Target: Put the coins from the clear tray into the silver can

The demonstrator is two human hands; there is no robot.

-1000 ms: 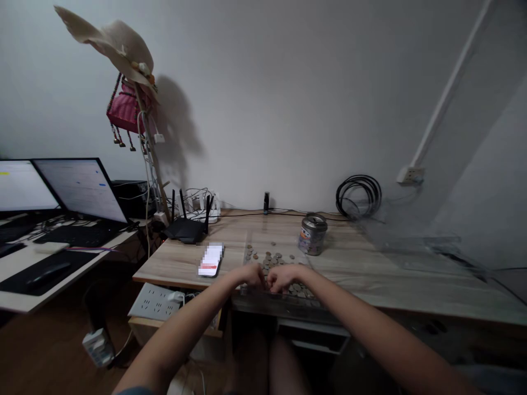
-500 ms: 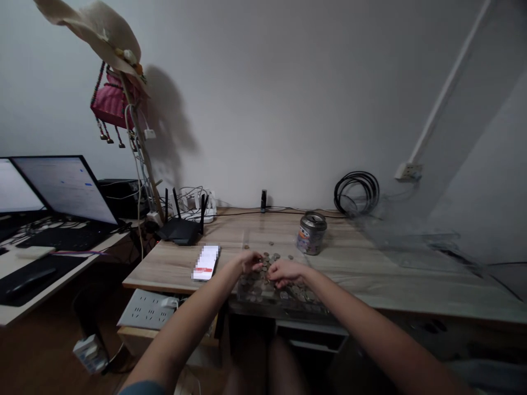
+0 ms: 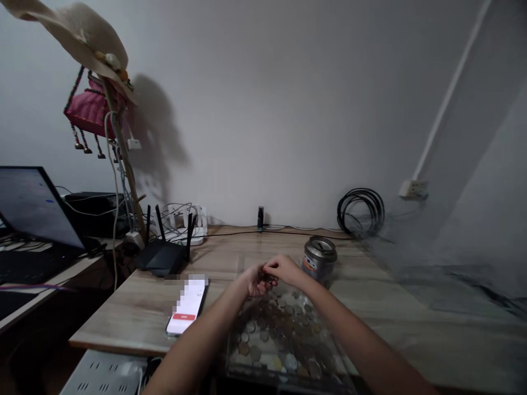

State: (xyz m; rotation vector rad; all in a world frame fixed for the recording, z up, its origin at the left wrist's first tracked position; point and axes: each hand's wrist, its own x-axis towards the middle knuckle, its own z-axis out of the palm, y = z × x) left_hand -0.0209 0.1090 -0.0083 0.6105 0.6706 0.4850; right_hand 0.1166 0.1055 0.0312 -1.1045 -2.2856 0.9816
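My left hand [image 3: 256, 282] is cupped around a few coins [image 3: 267, 275], above the near part of the desk. My right hand [image 3: 285, 270] meets it there, thumb and fingertips pinched at those coins; how many are between them cannot be made out. Below both hands, many loose coins [image 3: 290, 361] of silver and copper colour are spread in a shallow clear plastic tray [image 3: 242, 366]. Just right of my right hand stands a grey metal can [image 3: 320, 257] with a dark slot in its lid and a printed picture on its side, partly behind my wrist.
Left of my forearm lies a lit phone [image 3: 187, 312]. A black router [image 3: 162, 257] with antennas stands behind it. Along the wall are a small dark bottle [image 3: 261, 219] and a coil of black cable [image 3: 361, 213]. A white power strip [image 3: 102, 376] sits below the desk's left edge.
Both hands have lifted from the coins and come together, the right one now at the left palm. My view has moved closer, so the coins and tray show larger.
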